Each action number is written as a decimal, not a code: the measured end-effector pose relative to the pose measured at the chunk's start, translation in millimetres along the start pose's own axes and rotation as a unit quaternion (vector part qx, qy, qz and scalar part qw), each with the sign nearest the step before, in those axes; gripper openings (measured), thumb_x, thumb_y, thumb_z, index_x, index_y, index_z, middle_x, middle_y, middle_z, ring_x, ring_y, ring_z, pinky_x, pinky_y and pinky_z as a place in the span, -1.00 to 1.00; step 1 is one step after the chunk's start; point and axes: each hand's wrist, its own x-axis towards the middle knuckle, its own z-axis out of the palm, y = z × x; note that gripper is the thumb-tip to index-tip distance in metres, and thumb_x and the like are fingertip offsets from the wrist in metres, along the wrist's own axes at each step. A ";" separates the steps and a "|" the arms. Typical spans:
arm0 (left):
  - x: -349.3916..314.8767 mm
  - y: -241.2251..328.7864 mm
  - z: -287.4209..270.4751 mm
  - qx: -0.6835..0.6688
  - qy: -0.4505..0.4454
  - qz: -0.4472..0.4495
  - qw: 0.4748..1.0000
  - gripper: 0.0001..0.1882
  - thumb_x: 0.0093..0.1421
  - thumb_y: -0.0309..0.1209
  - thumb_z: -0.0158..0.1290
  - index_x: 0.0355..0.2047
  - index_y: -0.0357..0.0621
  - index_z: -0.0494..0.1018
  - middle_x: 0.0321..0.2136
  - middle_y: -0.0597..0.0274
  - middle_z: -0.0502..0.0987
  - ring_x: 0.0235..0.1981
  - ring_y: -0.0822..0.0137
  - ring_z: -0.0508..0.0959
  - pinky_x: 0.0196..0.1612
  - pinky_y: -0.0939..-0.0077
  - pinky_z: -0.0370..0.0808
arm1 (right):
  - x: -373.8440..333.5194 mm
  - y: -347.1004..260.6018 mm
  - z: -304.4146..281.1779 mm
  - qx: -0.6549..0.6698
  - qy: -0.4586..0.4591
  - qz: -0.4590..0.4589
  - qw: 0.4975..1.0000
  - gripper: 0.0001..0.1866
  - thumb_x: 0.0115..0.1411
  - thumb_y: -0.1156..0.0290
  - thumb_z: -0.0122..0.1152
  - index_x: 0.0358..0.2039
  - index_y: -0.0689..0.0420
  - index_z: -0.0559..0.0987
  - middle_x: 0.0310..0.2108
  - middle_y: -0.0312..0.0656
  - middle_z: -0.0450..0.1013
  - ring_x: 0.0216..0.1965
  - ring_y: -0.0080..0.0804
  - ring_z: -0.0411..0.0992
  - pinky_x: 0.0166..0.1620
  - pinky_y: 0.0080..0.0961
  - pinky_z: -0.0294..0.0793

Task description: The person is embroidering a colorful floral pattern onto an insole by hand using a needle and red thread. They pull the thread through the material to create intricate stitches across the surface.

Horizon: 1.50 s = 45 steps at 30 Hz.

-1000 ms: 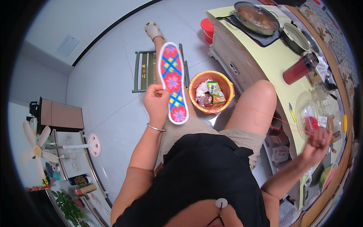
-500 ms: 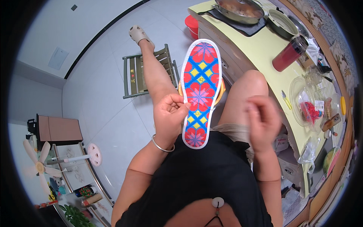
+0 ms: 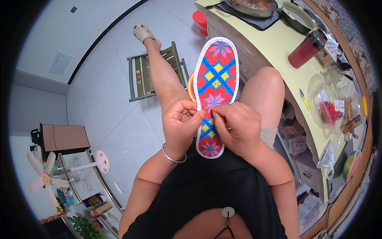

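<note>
An embroidered insole (image 3: pixel 217 75) with red flowers, blue lattice, yellow diamonds and a white rim stands above my lap, its wider end pointing away. My left hand (image 3: pixel 180 124) pinches its left edge near the narrow middle, thumb on the stitched face. Against that same face, a little to the right, my right hand (image 3: pixel 240 126) has thumb and forefinger pressed together. Whatever is between those fingertips is too small to make out. Behind the insole a round, yellow-brown thing (image 3: pixel 191 88) shows only in part.
Under my outstretched leg is a green-framed slatted stool (image 3: pixel 140 77). To the right runs a pale yellow table (image 3: pixel 274 47) with a red flask (image 3: pixel 304 51), a pan (image 3: pixel 254 7), a green strainer (image 3: pixel 298 18) and a clear plastic tray (image 3: pixel 316 95) holding red thread. A fan (image 3: pixel 45 179) stands left.
My right hand has come in from the right, where it was blurred and apart, to the insole's face. The insole has shifted slightly right and tilted; my left hand keeps its pinch.
</note>
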 end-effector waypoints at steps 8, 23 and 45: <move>-1.3 -0.2 1.0 0.016 0.000 0.000 1.000 -0.89 0.07 -0.73 0.00 -0.38 -0.37 0.34 -0.42 0.13 0.51 -0.38 0.49 0.52 -0.30 0.72 0.48 | -1.7 -1.4 -0.2 -0.003 -0.014 0.010 1.000 -0.83 -0.15 0.67 0.25 -0.49 0.19 0.50 -0.62 -0.19 0.42 -0.62 -0.31 0.41 -0.55 -0.49 0.37; -7.1 -4.8 3.6 0.410 0.030 0.249 0.877 -0.82 -0.11 -0.71 0.15 -0.48 -0.34 0.39 -0.55 0.22 0.46 -0.54 0.50 0.43 -0.45 0.70 0.38 | -4.7 -5.7 9.1 -0.038 -0.036 0.005 0.999 -0.90 -0.11 0.57 0.18 -0.58 0.17 0.42 -0.69 -0.18 0.33 -0.62 -0.24 0.38 -0.54 -0.42 0.37; -1.2 -3.6 0.9 -0.079 -0.069 -0.021 0.994 -0.86 0.11 -0.63 0.03 -0.30 -0.39 0.38 -0.36 0.15 0.51 -0.36 0.50 0.47 -0.22 0.66 0.43 | -12.1 -1.8 8.3 0.641 0.060 0.493 0.585 -0.70 0.07 0.56 0.19 -0.15 0.27 0.45 -0.20 -0.15 0.45 -0.22 -0.43 0.47 -0.18 -0.51 0.53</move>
